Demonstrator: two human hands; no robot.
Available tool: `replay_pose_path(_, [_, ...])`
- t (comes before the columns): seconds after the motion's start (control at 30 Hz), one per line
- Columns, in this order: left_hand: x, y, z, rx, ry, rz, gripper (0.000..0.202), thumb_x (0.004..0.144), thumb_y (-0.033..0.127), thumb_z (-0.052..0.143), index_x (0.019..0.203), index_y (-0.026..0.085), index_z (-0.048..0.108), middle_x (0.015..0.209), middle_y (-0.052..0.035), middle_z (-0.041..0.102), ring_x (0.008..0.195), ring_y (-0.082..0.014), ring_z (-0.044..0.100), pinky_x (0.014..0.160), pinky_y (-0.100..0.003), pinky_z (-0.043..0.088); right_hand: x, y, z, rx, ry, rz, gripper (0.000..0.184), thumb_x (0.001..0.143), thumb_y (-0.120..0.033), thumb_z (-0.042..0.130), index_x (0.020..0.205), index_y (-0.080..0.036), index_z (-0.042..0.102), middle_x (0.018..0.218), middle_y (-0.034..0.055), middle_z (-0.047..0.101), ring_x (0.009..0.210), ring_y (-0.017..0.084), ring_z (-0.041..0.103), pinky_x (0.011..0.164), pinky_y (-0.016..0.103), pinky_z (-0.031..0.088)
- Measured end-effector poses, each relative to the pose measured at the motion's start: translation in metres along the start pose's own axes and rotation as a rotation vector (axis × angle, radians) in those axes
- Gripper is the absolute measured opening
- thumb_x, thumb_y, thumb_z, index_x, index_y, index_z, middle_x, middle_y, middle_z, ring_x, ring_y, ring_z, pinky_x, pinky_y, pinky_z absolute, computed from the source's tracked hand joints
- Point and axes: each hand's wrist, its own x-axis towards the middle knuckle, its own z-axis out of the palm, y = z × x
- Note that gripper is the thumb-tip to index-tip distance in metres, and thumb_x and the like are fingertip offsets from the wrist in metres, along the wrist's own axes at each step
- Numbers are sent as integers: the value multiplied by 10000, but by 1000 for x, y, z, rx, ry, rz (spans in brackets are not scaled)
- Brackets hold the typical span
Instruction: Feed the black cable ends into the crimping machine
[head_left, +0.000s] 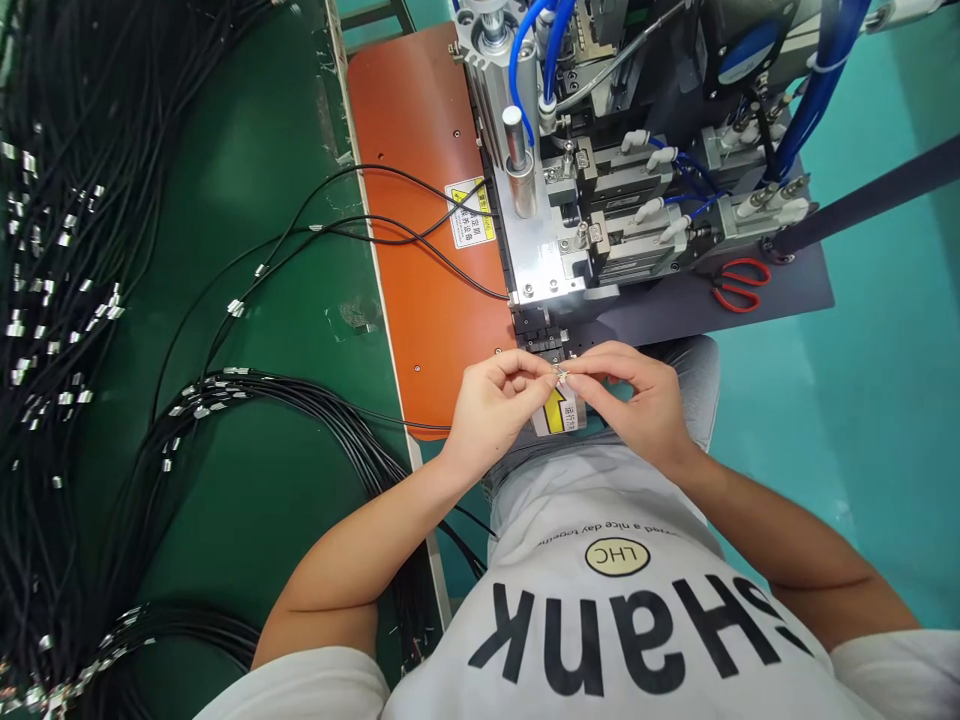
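My left hand [491, 405] and my right hand [637, 395] meet just in front of the machine's small black fixture [541, 340]. Both pinch a tiny silver metal connector [561, 376] between fingertips. A thin black cable [420, 250] runs from the machine's left side across the orange plate. A label with a yellow arrow [559, 412] shows just below my fingers. Whether the connector is joined to a cable is hidden by my fingers.
A grey pneumatic machine [600, 200] with blue hoses stands on an orange plate [420, 200]. Red scissors [739, 285] lie at its right. Bundles of black cables with metal ends [67, 300] cover the green table [262, 150] at left. Teal floor lies on the right.
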Motion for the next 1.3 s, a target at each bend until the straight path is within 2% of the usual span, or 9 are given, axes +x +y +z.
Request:
replay_pose_path(0.37, [1, 3, 2, 72, -7, 31, 213, 764, 326, 772, 781, 138, 672, 596, 33, 574, 493, -53, 471, 475, -184, 400, 3, 2, 6, 4, 71, 5, 86, 821, -176, 752, 858, -251, 772, 826, -1, 710, 745, 143, 621, 617, 285, 481])
replay_pose_path(0.57, [0, 3, 0, 217, -48, 109, 139, 845, 284, 690, 857, 146, 676, 657, 14, 582, 552, -77, 499, 515, -206, 431, 3, 7, 9, -5, 126, -24, 100, 847, -148, 700, 780, -223, 707, 781, -7, 674, 743, 141, 591, 664, 291, 477])
replay_pose_path(0.63, [0, 1, -3, 372, -36, 213, 119, 869, 261, 661, 937, 163, 668, 750, -7, 609, 632, -99, 544, 568, -222, 468, 4, 12, 9, 5, 150, 0, 108, 861, -151, 678, 777, -216, 693, 771, -9, 654, 741, 138, 582, 685, 293, 474])
replay_pose_path(0.77, [9, -8, -14, 783, 14, 559, 81, 915, 198, 590, 979, 188, 639, 916, -39, 610, 834, -141, 589, 725, -261, 512, 12, 31, 9, 63, 169, 124, 99, 876, -211, 669, 778, -208, 682, 775, -3, 649, 736, 143, 580, 682, 296, 467])
replay_pose_path(0.87, [23, -18, -23, 1013, 42, 755, 168, 950, 172, 518, 1068, 199, 634, 981, -60, 605, 891, -155, 599, 751, -274, 515, 21, 48, 13, 155, 214, 203, 95, 863, -267, 692, 790, -207, 684, 769, -2, 656, 733, 146, 589, 685, 296, 477])
replay_pose_path(0.93, [32, -24, -29, 1087, 59, 814, 222, 958, 167, 495, 1129, 219, 627, 996, -62, 601, 890, -159, 605, 733, -275, 515, 27, 57, 16, 216, 240, 243, 106, 848, -293, 711, 791, -207, 687, 762, -6, 662, 723, 143, 596, 687, 291, 489])
replay_pose_path(1.07, [42, -31, -38, 1106, 60, 820, 272, 960, 165, 474, 1170, 238, 631, 940, -53, 579, 837, -156, 588, 691, -272, 507, 35, 65, 22, 283, 234, 313, 128, 830, -317, 735, 777, -211, 686, 733, -18, 663, 668, 126, 590, 645, 272, 491])
replay_pose_path(1.3, [43, -24, -39, 1114, 27, 765, 324, 985, 210, 398, 1163, 210, 669, 870, -56, 533, 783, -151, 557, 636, -252, 469, 35, 64, 24, 231, 213, 308, 160, 848, -351, 719, 785, -216, 660, 755, -8, 665, 692, 138, 607, 655, 284, 513])
